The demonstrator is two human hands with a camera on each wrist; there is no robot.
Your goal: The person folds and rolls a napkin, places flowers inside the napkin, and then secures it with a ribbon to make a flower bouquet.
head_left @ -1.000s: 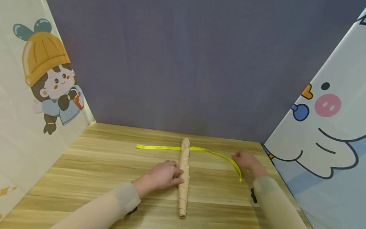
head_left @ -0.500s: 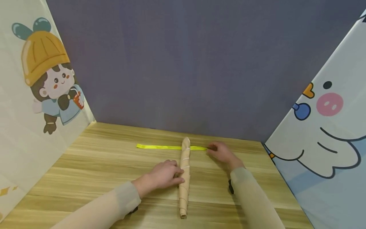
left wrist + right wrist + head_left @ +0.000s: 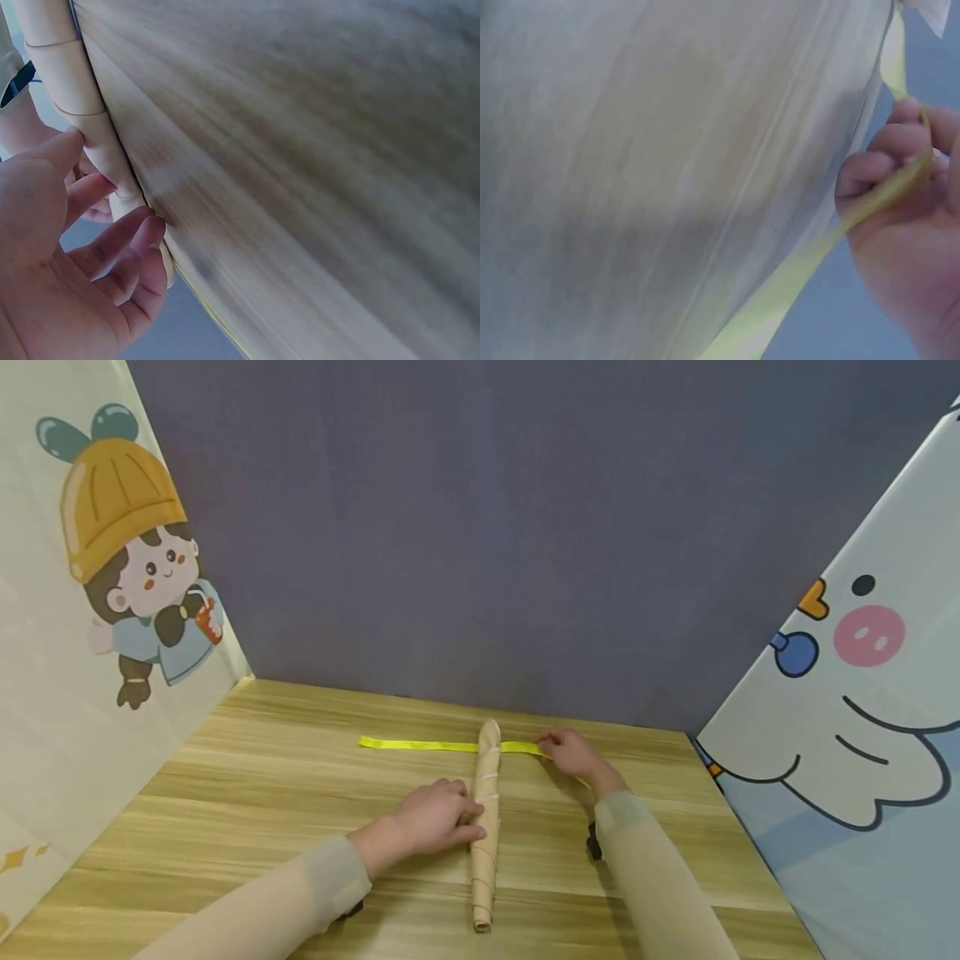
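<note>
A tan cloth roll (image 3: 484,860), narrow and long, lies lengthwise on the table with pale edge lines spiralling round it. My left hand (image 3: 431,818) rests its thumb and fingertips against the roll's left side; the left wrist view shows the fingers (image 3: 101,247) lightly bent. A flat yellow ribbon (image 3: 420,745) runs crosswise beneath the far part of the roll. To the right of the roll, my right hand (image 3: 573,753) pinches the ribbon. In the right wrist view, the ribbon (image 3: 780,292) passes through the curled fingers and trails off along the table.
The wood-grain table (image 3: 247,802) meets a dark grey-blue panel (image 3: 480,543) at the back. Printed cartoon panels stand at the left (image 3: 45,710) and right (image 3: 892,777). Both forearms wear light sleeves.
My right hand has moved left along the ribbon toward the roll and now grips it close to the roll. My left hand and the cloth roll have stayed in place.
</note>
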